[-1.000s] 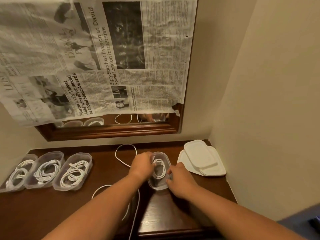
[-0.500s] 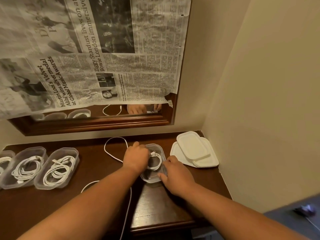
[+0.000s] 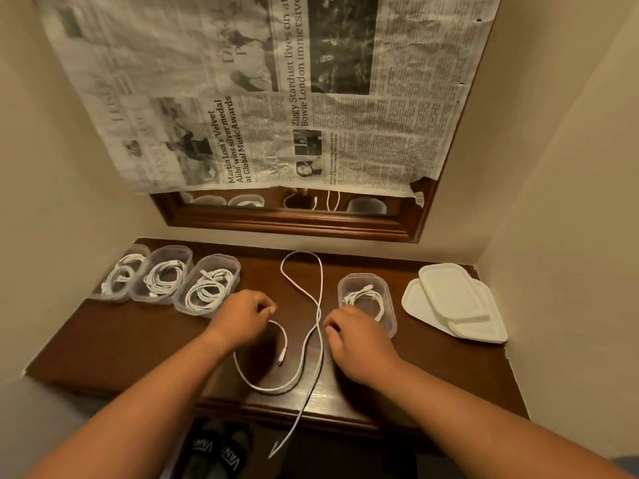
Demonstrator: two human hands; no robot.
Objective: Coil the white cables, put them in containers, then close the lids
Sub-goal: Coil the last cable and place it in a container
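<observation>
White cable (image 3: 301, 252), loose on table (image 3: 138, 340): left hand (image 3: 242, 316) pinches it near one end; right hand (image 3: 359, 344) curled beside it, grasp unclear. Right: open container (image 3: 390, 319), stacked lids (image 3: 453, 299)

Two bare forearms reach in from the near edge, angling toward each other. The left hand (image 3: 243, 316) lies knuckles up, with its curled fingers pinching a white cable (image 3: 300, 252). The right hand (image 3: 358, 340) sits apart on the right, back up and fingers curled leftward. Whether it grips anything cannot be told.
</observation>
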